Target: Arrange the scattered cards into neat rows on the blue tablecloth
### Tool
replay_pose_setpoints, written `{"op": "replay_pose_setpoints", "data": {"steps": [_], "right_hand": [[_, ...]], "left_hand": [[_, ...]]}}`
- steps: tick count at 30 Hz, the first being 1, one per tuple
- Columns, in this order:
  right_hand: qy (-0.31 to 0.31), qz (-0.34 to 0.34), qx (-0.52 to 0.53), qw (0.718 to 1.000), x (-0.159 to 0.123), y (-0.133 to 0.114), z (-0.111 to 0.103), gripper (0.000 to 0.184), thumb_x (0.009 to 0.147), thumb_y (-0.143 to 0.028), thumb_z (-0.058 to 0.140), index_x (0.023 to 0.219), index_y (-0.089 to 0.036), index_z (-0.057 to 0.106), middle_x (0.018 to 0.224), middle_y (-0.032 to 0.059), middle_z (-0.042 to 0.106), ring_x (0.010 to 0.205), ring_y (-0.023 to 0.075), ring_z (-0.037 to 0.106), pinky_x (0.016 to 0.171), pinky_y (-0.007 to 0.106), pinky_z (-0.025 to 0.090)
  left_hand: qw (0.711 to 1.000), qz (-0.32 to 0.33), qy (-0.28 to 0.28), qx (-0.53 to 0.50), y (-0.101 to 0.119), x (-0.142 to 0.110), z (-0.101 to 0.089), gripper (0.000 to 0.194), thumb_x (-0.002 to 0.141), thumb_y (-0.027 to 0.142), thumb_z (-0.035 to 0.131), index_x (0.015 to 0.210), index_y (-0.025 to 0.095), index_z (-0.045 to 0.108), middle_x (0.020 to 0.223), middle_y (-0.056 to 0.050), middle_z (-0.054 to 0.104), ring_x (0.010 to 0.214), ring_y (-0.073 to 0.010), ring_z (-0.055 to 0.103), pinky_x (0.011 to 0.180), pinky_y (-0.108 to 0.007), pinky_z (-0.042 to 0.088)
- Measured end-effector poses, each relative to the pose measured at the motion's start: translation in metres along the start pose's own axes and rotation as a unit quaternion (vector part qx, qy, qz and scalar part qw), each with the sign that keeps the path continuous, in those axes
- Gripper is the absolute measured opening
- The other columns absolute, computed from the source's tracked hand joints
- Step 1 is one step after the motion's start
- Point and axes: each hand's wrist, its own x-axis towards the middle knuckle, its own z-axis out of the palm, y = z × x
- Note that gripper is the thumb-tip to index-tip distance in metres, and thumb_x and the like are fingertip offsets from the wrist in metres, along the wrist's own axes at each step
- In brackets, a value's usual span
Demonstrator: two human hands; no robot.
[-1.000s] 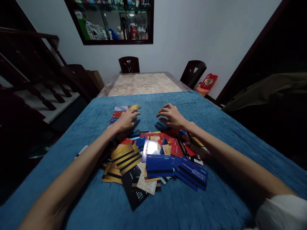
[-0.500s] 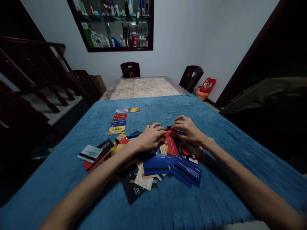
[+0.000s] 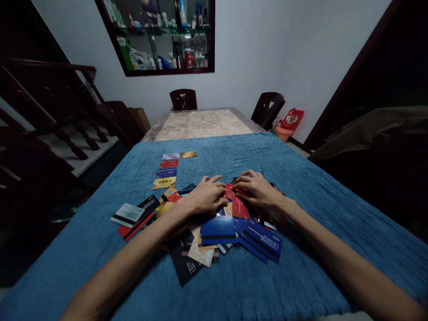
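Note:
A loose pile of plastic cards lies in front of me. My left hand (image 3: 207, 195) rests over its middle, fingers bent and apart, the tips at the cards. Just right of it, my right hand (image 3: 252, 189) is palm down with fingers spread, touching the red cards (image 3: 240, 207); its thumb is partly hidden. Nearer to me lie a blue card (image 3: 218, 230), more blue cards (image 3: 262, 240), a beige card (image 3: 201, 252) and a black card (image 3: 183, 258). At the pile's left side is a silver card (image 3: 128, 215).
Beyond the pile, a column of laid-out cards runs from a yellow card (image 3: 164, 183) up to a silver-white card (image 3: 171, 156), with a gold card (image 3: 188, 154) beside the top. A blue cloth (image 3: 301, 267) covers the near table. Chairs (image 3: 267, 109) stand around it.
My right hand has moved left and slightly down over the red cards, closer to my left hand. The left hand stays nearly in place; the view has shifted slightly.

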Motion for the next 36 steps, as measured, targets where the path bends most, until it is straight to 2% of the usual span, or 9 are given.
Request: {"op": "replay_pose_setpoints", "data": {"steps": [5, 9, 13, 17, 22, 29, 36], "right_hand": [[-0.007, 0.015, 0.002, 1.000, 0.000, -0.001, 0.004, 0.031, 0.095, -0.038, 0.057, 0.121, -0.026, 0.070, 0.121, 0.0108, 0.070, 0.113, 0.0310, 0.052, 0.091, 0.050, 0.041], [-0.008, 0.011, 0.009, 1.000, 0.001, -0.006, 0.007, 0.035, 0.095, -0.041, 0.056, 0.124, -0.026, 0.068, 0.126, 0.0109, 0.068, 0.115, 0.0316, 0.050, 0.092, 0.051, 0.040], [-0.005, 0.014, 0.015, 1.000, 0.002, -0.011, 0.009, 0.041, 0.096, -0.045, 0.055, 0.129, -0.023, 0.066, 0.131, 0.0123, 0.066, 0.118, 0.0323, 0.049, 0.095, 0.052, 0.040], [0.007, 0.020, 0.019, 1.000, 0.004, -0.011, 0.011, 0.042, 0.097, -0.045, 0.052, 0.131, -0.023, 0.064, 0.130, 0.0129, 0.066, 0.119, 0.0322, 0.050, 0.095, 0.051, 0.041], [0.034, 0.021, -0.001, 0.999, 0.004, -0.008, 0.015, 0.040, 0.098, -0.045, 0.050, 0.129, -0.024, 0.065, 0.126, 0.0132, 0.068, 0.116, 0.0322, 0.051, 0.094, 0.051, 0.040], [0.041, 0.053, -0.002, 0.998, 0.004, -0.005, 0.017, 0.037, 0.099, -0.045, 0.049, 0.124, -0.025, 0.067, 0.122, 0.0124, 0.069, 0.115, 0.0318, 0.051, 0.092, 0.050, 0.039], [0.066, 0.082, 0.053, 0.993, 0.017, -0.005, 0.025, 0.028, 0.097, -0.033, 0.053, 0.118, -0.025, 0.069, 0.110, 0.0094, 0.074, 0.109, 0.0295, 0.053, 0.090, 0.046, 0.040]], "left_hand": [[0.999, -0.031, 0.003, 0.012, -0.006, -0.002, -0.003, 0.027, 0.095, 0.042, 0.058, 0.090, 0.017, 0.065, 0.120, -0.011, 0.068, 0.140, -0.0356, 0.041, 0.105, -0.053, 0.036], [0.998, -0.049, 0.009, 0.025, -0.007, -0.002, -0.004, 0.024, 0.093, 0.040, 0.058, 0.090, 0.017, 0.063, 0.111, -0.011, 0.069, 0.130, -0.0328, 0.048, 0.099, -0.046, 0.041], [0.996, -0.080, -0.004, 0.029, -0.005, -0.001, -0.007, 0.021, 0.093, 0.036, 0.056, 0.092, 0.016, 0.062, 0.106, -0.011, 0.068, 0.113, -0.0283, 0.056, 0.092, -0.042, 0.044], [0.993, -0.113, 0.001, 0.009, -0.006, 0.000, -0.005, 0.021, 0.093, 0.034, 0.052, 0.100, 0.017, 0.062, 0.108, -0.011, 0.065, 0.105, -0.0272, 0.057, 0.090, -0.041, 0.046], [0.988, -0.150, 0.021, -0.033, -0.011, -0.001, -0.002, 0.030, 0.088, 0.034, 0.054, 0.113, 0.016, 0.058, 0.111, -0.012, 0.060, 0.106, -0.0287, 0.056, 0.091, -0.044, 0.047], [0.987, -0.150, 0.034, -0.040, -0.015, -0.002, -0.006, 0.027, 0.087, 0.034, 0.054, 0.107, 0.017, 0.060, 0.109, -0.011, 0.056, 0.107, -0.0279, 0.055, 0.093, -0.044, 0.046], [0.986, -0.153, 0.061, -0.006, -0.022, -0.004, -0.011, 0.028, 0.084, 0.026, 0.055, 0.110, 0.017, 0.060, 0.114, -0.012, 0.056, 0.110, -0.0293, 0.055, 0.094, -0.047, 0.046]]}}
